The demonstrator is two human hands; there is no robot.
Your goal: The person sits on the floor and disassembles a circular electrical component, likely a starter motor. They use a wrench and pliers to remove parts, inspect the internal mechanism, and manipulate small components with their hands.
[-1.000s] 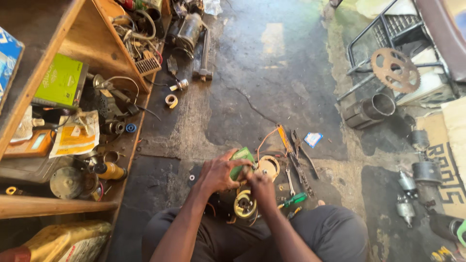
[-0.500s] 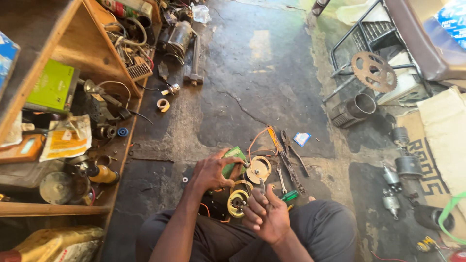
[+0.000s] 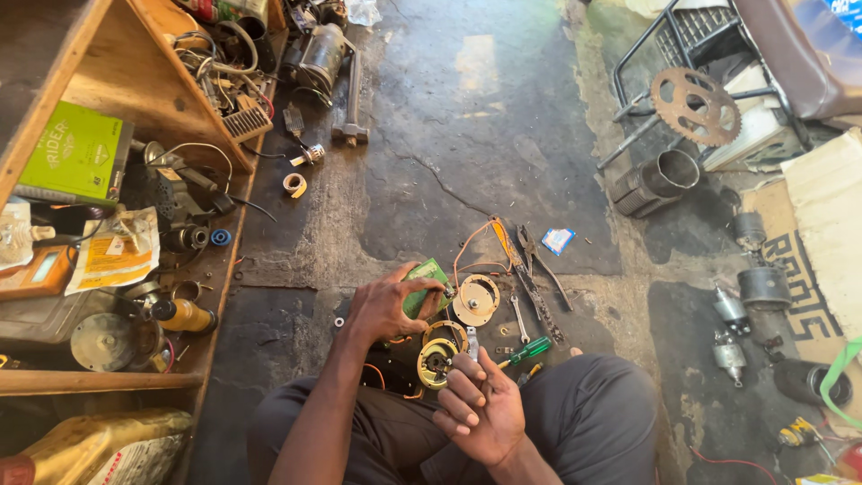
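Green pad (image 3: 422, 283), small and flat, sits pinched in the left hand (image 3: 386, 305), fingers clamped round its lower half, held just above the floor beside the round metal plate (image 3: 475, 299). Its upper corner points at the plate's rim; whether they touch I cannot tell. Judged light and somewhat flexible, easy to bend; best held by the long edges, as now, thumb on 1 face.

Right hand (image 3: 480, 409) lies palm up over the lap, fingers loosely curled and apart from the left hand. Something thin may rest in the palm, too small to tell.

Between the 2 hands on the floor: a yellow-ringed coil assembly (image 3: 437, 352) with wound wire, likely heavy for its size and fragile at the windings. An orange wire (image 3: 471, 235) loops from the plate toward the far edge of the floor.

Just right of the plate: a small spanner (image 3: 518, 316), dark pliers (image 3: 539, 269), a green-handled screwdriver (image 3: 528, 349). A small blue-and-white packet (image 3: 558, 239) lies past the pliers.

Outward: a wooden shelf (image 3: 36, 135) along the left edge, carrying a green box (image 3: 76, 157) and a brass-coloured bottle (image 3: 184, 314). Far right corner: a rusty sprocket (image 3: 694, 105) on a metal frame and a ribbed cylinder (image 3: 660, 180). Cracked, oil-dark concrete floor (image 3: 467, 135) underneath all.
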